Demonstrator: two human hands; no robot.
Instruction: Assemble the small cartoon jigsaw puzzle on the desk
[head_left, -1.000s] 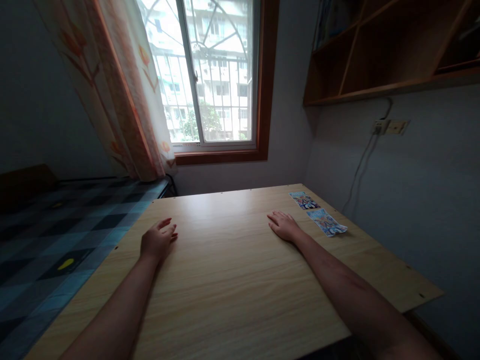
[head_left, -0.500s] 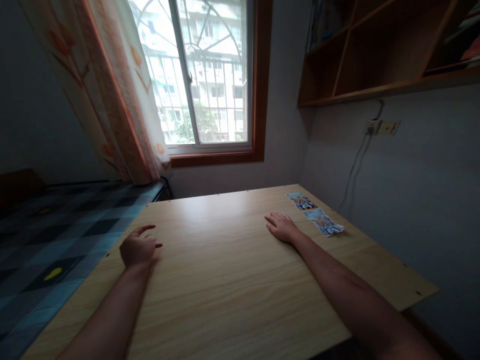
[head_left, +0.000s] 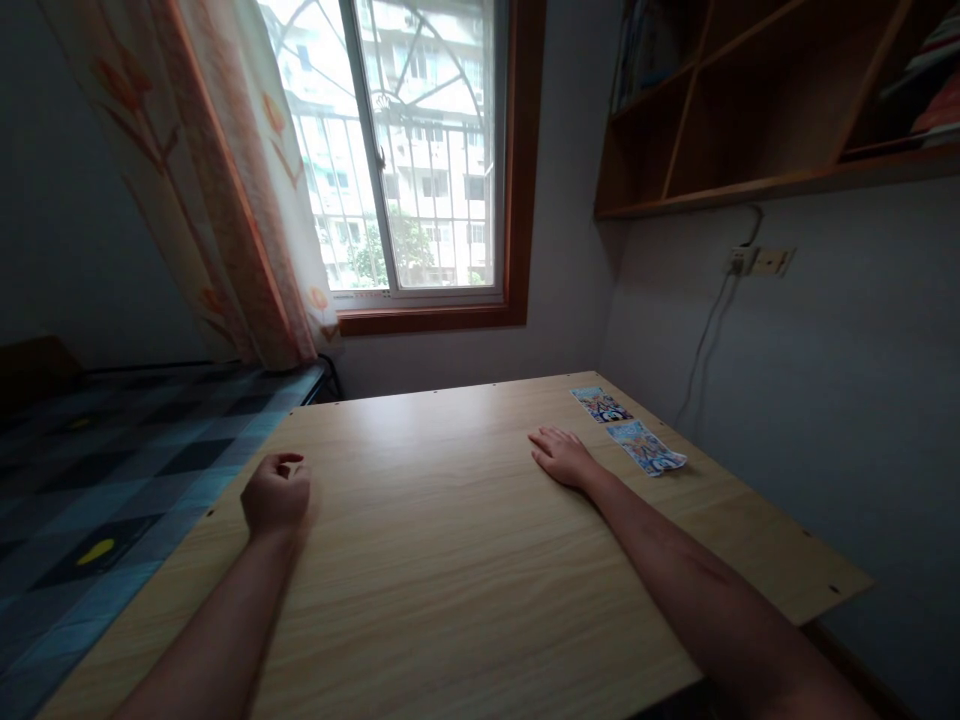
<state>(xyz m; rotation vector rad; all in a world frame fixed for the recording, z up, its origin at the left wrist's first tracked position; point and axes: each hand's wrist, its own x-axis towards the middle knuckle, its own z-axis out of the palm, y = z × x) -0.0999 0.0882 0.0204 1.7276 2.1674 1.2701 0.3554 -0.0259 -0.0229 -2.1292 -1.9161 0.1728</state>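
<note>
Flat on the wooden table (head_left: 420, 540), my right hand (head_left: 559, 456) lies palm down with its fingers stretched out. Just right of it are two colourful printed paper sheets, and the hand touches neither. The nearer sheet (head_left: 645, 447) has a curled corner, while the farther sheet (head_left: 600, 404) lies flat by the table's back right corner. Near the table's left edge, my left hand (head_left: 276, 495) is closed with its fingers curled in. I see nothing held in it.
A bed with a checked cover (head_left: 150, 470) adjoins the table on the left. Behind stand a curtain (head_left: 225, 200) and a barred window (head_left: 435, 200). On the right wall hang a wooden shelf (head_left: 757, 120) and a socket (head_left: 772, 261) with a plugged cord.
My left hand has curled its extended fingers into a closed hand. My right hand and the two sheets have stayed where they were.
</note>
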